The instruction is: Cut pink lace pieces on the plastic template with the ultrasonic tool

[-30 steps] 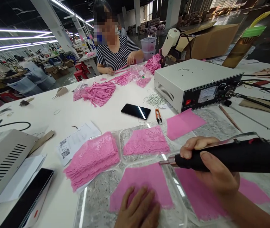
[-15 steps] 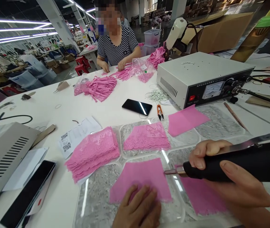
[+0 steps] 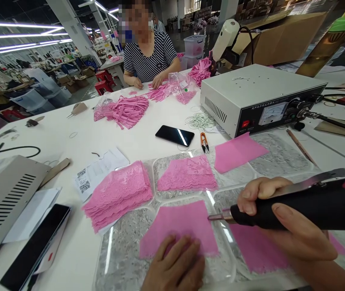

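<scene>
My left hand lies with spread fingers on the lower edge of a pink fabric piece, pressing it flat on a grey marbled board. My right hand is wrapped around a black handheld ultrasonic welding tool. The tool's metal tip touches or nearly touches the fabric's right edge. Another pink fabric piece lies beneath my right hand, partly hidden. Behind are a stack of pink lace pieces, a smaller lace stack and one plain pink piece.
A grey control box stands at the back right, cabled. Orange thread snips and a phone lie behind the board. Another phone and a vented box are at left. A co-worker handles pink straps across the table.
My right hand and the tool have shifted slightly left, with the tip staying by the fabric's right edge. My left hand keeps its place on the fabric.
</scene>
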Action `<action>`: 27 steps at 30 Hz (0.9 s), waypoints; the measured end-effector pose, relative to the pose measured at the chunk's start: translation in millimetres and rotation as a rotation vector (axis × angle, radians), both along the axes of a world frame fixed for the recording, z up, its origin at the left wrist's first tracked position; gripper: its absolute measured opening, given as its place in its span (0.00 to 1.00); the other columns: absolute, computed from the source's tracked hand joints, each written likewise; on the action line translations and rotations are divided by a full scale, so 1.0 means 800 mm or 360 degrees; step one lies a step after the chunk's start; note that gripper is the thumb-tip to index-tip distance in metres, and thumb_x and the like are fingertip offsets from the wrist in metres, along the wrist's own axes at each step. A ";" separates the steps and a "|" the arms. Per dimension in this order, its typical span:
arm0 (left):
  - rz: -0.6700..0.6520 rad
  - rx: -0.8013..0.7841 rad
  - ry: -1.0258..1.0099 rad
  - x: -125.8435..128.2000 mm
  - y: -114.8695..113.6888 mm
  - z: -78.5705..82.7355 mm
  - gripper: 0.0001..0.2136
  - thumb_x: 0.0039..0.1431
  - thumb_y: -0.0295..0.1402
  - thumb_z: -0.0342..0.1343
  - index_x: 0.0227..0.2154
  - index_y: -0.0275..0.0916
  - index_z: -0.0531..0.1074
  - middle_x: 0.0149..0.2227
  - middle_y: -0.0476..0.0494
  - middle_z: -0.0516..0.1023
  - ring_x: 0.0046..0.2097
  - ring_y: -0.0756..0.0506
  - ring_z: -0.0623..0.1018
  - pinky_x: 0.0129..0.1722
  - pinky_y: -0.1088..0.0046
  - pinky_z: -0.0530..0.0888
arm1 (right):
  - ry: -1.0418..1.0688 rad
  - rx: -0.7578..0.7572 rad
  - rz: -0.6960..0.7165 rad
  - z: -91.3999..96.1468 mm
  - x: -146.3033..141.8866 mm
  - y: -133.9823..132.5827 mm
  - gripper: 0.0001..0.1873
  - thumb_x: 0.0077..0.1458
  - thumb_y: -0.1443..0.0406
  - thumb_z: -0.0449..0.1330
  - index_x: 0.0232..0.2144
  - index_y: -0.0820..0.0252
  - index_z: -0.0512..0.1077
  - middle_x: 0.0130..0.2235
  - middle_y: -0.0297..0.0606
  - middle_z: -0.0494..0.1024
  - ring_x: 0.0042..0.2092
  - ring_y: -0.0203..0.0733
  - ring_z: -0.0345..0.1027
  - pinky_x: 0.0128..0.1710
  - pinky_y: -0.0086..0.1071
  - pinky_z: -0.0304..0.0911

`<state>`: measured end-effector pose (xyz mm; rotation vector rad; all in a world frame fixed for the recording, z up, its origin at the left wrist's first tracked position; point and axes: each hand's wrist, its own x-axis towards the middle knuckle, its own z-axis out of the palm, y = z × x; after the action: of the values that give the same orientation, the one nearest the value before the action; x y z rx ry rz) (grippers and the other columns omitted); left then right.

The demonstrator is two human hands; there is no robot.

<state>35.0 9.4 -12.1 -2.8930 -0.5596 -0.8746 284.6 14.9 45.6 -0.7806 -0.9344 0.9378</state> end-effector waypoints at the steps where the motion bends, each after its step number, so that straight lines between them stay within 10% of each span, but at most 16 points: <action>1: 0.0007 -0.0011 -0.0014 0.000 -0.001 0.001 0.08 0.65 0.29 0.51 0.38 0.38 0.76 0.45 0.46 0.80 0.54 0.47 0.74 0.65 0.63 0.55 | 0.0024 0.0001 -0.0017 0.000 0.001 0.001 0.06 0.54 0.60 0.62 0.32 0.55 0.71 0.30 0.34 0.70 0.26 0.35 0.65 0.26 0.32 0.67; 27: 0.0010 -0.0107 -0.0056 0.002 -0.003 0.008 0.07 0.62 0.28 0.53 0.39 0.36 0.75 0.45 0.45 0.80 0.54 0.47 0.74 0.64 0.66 0.56 | -0.0014 -0.0097 0.0038 0.012 0.012 -0.018 0.09 0.52 0.56 0.63 0.30 0.54 0.71 0.27 0.33 0.68 0.24 0.36 0.63 0.23 0.33 0.67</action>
<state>36.8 6.8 -5.5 -2.9389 -0.6126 -0.9249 294.4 0.2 55.0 -0.8273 -0.9278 0.9887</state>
